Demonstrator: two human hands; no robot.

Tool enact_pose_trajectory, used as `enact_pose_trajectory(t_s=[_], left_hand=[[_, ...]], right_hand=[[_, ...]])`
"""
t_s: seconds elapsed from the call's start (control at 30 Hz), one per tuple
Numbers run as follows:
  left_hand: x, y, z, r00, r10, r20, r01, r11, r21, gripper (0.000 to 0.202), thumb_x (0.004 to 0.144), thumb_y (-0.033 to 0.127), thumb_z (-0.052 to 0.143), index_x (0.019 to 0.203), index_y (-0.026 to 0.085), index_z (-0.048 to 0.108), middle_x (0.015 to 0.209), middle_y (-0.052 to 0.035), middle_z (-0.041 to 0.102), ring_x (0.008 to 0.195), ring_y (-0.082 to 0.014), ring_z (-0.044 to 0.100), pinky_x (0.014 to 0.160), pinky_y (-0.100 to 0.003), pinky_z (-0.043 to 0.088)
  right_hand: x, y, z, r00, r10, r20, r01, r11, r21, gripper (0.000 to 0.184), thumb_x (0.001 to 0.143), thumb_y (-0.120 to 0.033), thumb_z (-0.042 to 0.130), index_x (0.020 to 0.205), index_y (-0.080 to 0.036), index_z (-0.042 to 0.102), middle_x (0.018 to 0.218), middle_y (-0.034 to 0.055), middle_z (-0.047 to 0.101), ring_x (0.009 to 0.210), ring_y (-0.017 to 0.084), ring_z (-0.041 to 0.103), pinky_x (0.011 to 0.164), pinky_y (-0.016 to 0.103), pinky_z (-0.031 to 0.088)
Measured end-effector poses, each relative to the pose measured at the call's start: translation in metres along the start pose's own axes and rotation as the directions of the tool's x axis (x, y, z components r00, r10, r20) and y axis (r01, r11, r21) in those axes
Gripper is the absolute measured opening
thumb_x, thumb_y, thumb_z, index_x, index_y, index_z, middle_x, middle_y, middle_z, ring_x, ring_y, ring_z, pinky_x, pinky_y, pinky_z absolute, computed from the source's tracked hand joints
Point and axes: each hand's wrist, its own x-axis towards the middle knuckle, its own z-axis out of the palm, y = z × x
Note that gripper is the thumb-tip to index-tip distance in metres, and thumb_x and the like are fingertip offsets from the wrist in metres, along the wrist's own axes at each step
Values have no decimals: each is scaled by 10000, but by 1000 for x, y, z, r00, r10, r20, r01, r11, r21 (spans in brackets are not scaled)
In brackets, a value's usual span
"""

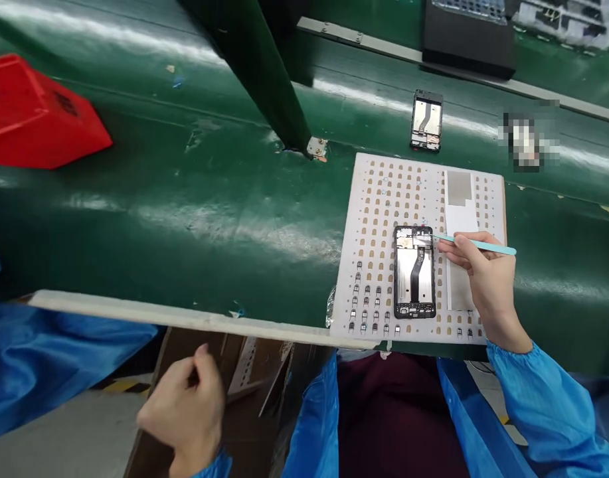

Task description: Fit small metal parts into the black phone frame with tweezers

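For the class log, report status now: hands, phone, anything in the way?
Right hand grips teal tool, tip at open phone top edge. Left hand low over cardboard box, holding nothing visible. Phone flat on white parts sheet; nothing blocking.

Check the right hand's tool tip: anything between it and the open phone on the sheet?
Nothing visible. The right hand holds the teal tool with its tip at the top right corner of the phone, lying on the white sheet.

Bare green belt (184, 199): wide open run left of the white parts sheet (378, 199). Obstacles: slanting dark post (264, 73) footed just off the sheet's far left corner; red bin (30, 113) far left; second phone frame (426, 121) beyond the sheet; black box (468, 33) at far edge.
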Motion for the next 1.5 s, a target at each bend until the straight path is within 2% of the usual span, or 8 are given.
enact_pose_trajectory(t_s=[0.1, 0.2, 0.37, 0.43, 0.53, 1.03, 1.33, 1.5], left_hand=[[17, 48, -9, 950, 232, -207, -269, 947, -174, 169, 951, 252, 619, 933, 365, 743, 768, -5, 709, 726, -314, 674, 590, -445, 467], [37, 115, -6, 799, 506, -324, -595, 743, -306, 369, 951, 90, 674, 1232, 315, 759, 878, -7, 774, 734, -232, 723, 632, -393, 564], [69, 216, 17, 499, 852, -159, -779, 361, -512, 359, 1019, 31, 620, 1316, 226, 677, 1159, -86, 777, 1052, -240, 739, 870, -390, 639], [79, 240, 33, 410, 906, -102, -797, 302, -523, 330, 1054, 77, 597, 1355, 201, 648, 1263, -112, 759, 1158, -266, 711, 927, -423, 648], [88, 261, 54, 331, 943, -20, -811, 274, -516, 305, 1082, 122, 558, 1376, 155, 632, 1336, -136, 734, 1219, -287, 677, 973, -456, 647], [96, 282, 75, 246, 969, 12, -894, 231, -384, 355, 1097, 149, 481, 1414, 165, 638, 1152, -134, 700, 1011, -272, 638, 785, -398, 576], [99, 284, 82, 103, 995, -12, -979, 99, -180, 338, 1070, 73, 488, 1344, 141, 673, 1135, -134, 711, 934, -239, 633, 768, -369, 581], [101, 281, 83, 160, 987, -18, -946, 148, -288, 369, 1069, 92, 517, 1397, 174, 666, 1160, -127, 713, 976, -253, 638, 769, -385, 577]], right_hand=[[4, 6, 8, 999, -30, -14, 30, 1000, -6, 291, 871, -412, 952, 922, -185, 776, 929, 113, 825, 945, 311, 835, 791, 334, 736], [4, 12, 14, 999, -47, -26, 47, 999, -12, 325, 873, -441, 947, 919, -188, 748, 908, 114, 821, 912, 312, 837, 763, 350, 737], [2, 18, 19, 997, -73, -23, 73, 997, -13, 329, 884, -463, 940, 911, -200, 745, 900, 89, 815, 907, 300, 836, 779, 365, 739], [2, 19, 20, 997, -72, -40, 72, 997, -9, 325, 883, -461, 938, 912, -203, 743, 896, 83, 814, 909, 296, 836, 785, 362, 741], [2, 21, 20, 998, -50, -39, 50, 999, -10, 332, 886, -467, 931, 913, -203, 731, 906, 85, 815, 915, 296, 836, 800, 365, 744], [10, 20, 19, 999, 34, 6, -34, 999, 42, 353, 864, -466, 934, 940, -181, 741, 896, 108, 826, 896, 288, 837, 793, 350, 746], [8, 17, 19, 999, 17, 32, -18, 999, 46, 330, 897, -473, 905, 938, -193, 736, 923, 95, 824, 923, 274, 835, 800, 333, 742], [4, 17, 16, 999, -13, 36, 11, 998, 58, 325, 911, -462, 906, 954, -195, 727, 913, 86, 819, 914, 267, 834, 810, 331, 739]])
